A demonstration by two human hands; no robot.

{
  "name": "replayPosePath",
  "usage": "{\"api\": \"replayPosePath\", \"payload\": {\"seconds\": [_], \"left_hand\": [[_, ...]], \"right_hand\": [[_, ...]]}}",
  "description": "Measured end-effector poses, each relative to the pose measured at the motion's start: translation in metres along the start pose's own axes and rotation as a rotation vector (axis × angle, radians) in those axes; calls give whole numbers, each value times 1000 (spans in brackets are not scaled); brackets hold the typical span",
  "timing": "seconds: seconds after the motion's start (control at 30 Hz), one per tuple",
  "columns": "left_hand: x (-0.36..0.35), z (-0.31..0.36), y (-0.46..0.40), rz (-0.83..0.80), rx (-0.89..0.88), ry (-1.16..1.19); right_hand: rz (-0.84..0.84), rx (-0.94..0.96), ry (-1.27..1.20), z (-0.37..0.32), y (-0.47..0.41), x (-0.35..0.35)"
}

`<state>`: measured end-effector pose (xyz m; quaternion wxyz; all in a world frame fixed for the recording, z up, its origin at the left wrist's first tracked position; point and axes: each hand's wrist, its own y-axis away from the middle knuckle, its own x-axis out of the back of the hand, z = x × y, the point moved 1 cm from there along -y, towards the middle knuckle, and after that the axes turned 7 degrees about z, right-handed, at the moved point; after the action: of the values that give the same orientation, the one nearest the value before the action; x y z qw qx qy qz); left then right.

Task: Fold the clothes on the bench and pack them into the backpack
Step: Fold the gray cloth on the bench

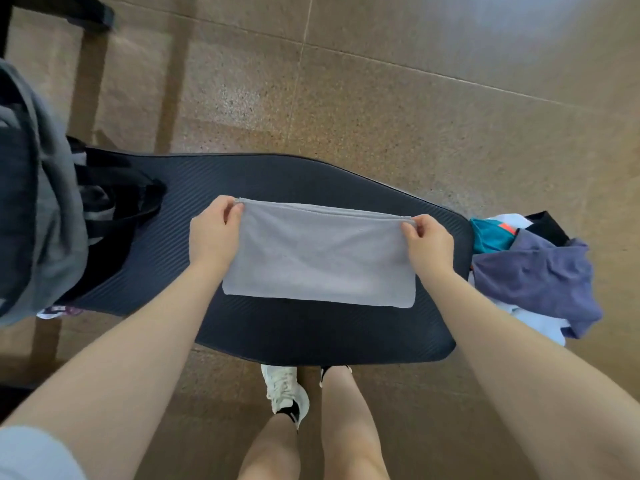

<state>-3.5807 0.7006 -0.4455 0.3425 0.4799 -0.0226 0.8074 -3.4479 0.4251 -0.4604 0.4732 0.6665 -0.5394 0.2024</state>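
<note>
A person's left hand (212, 233) and right hand (428, 242) each pinch a far corner of a folded grey cloth (320, 252), fingers closed on its doubled edge. The cloth lies flat at the middle of a dark padded bench (277, 327). At the bench's left end sits a grey backpack (38, 216) with black straps. At the bench's right end lies a heap of unfolded clothes (533, 271), purple, teal and white.

Matt grey cloth towel (318, 258) on ribbed, matt black bench (311, 334).
</note>
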Motion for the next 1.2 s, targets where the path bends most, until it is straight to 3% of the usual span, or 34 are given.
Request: {"api": "replayPosePath", "payload": {"seconds": [0.17,0.2,0.27,0.37,0.5,0.67,0.93,1.07,1.2], "left_hand": [[-5,0,-4,84,-48,-121],[-5,0,-3,118,-106,-180],[-11,2,6,145,-388,-287],[-43,-4,38,9,-832,-312],[-63,-20,49,-149,-827,-428],[-61,-26,36,-222,-785,-566],[-56,-16,38,-296,-703,-683],[-49,-5,43,-364,-654,-717],[-39,19,56,-382,-636,-633]], "right_hand": [[122,52,293,-9,0,-8],[165,88,361,-11,3,-10],[229,316,421,-16,17,-19],[76,744,330,-24,57,-53],[-101,905,441,-26,85,-94],[-57,906,549,-10,54,-90],[-18,575,657,31,19,-42],[-140,514,532,21,13,-24],[40,220,302,14,23,-2]]}}
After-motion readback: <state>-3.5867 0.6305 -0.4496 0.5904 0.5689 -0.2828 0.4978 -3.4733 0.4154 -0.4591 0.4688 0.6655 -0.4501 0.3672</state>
